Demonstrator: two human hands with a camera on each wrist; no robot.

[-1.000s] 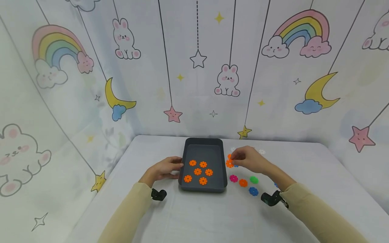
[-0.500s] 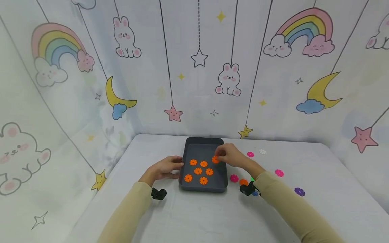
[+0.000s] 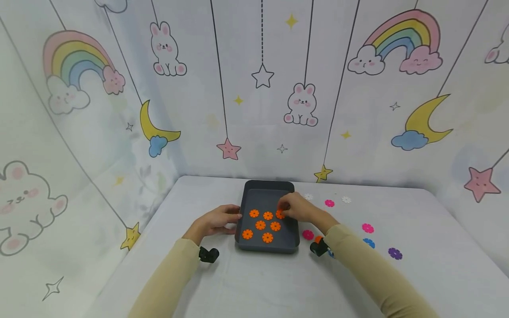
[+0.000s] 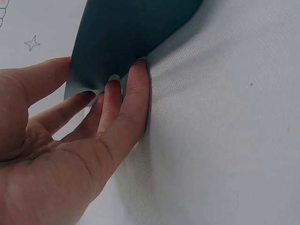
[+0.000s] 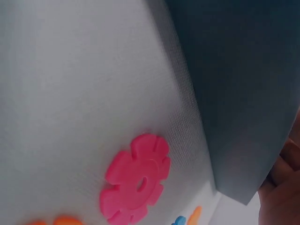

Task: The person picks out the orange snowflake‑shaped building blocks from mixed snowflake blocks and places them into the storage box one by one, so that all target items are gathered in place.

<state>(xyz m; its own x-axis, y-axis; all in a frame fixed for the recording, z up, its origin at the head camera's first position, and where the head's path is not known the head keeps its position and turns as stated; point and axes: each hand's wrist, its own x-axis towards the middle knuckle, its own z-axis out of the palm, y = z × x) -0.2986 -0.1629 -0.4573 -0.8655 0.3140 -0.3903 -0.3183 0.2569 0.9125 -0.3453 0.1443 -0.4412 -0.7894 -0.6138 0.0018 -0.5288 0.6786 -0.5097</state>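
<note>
Head view shows a person seated at a grey tabletop (image 3: 254, 282) with a dark tray (image 3: 267, 247) near its far middle. The left hand (image 3: 216, 220) rests against the tray's left wall; in the left wrist view its fingers (image 4: 133, 101) lie fairly straight, their tips pressed to the tray's outer side (image 4: 126, 33) without wrapping it. The right hand (image 3: 297, 206) reaches over the tray's right rim, fingertips bunched on an orange flower disc (image 3: 280, 215) low over the tray floor. Whether the disc already rests on the floor cannot be told. Six more orange discs (image 3: 260, 225) lie flat in the tray, in loose rows to its left.

On the tabletop right of the tray, a pink disc (image 3: 308, 235) lies just beside the tray's right wall, seen close in the right wrist view (image 5: 136, 178). Farther toward the right edge lie a second pink disc (image 3: 367, 228), a blue disc (image 3: 368, 243) and a purple disc (image 3: 395, 253); near the far edge are a third pink disc (image 3: 329, 203) and two white discs (image 3: 346, 199).

One risk: the pinched disc may land overlapping its nearest neighbour, since the two look almost touching. Another is the right sleeve (image 3: 358, 260) brushing the pink disc beside the tray as the arm draws back. The left hand's light push alone may also let the tray slide.
</note>
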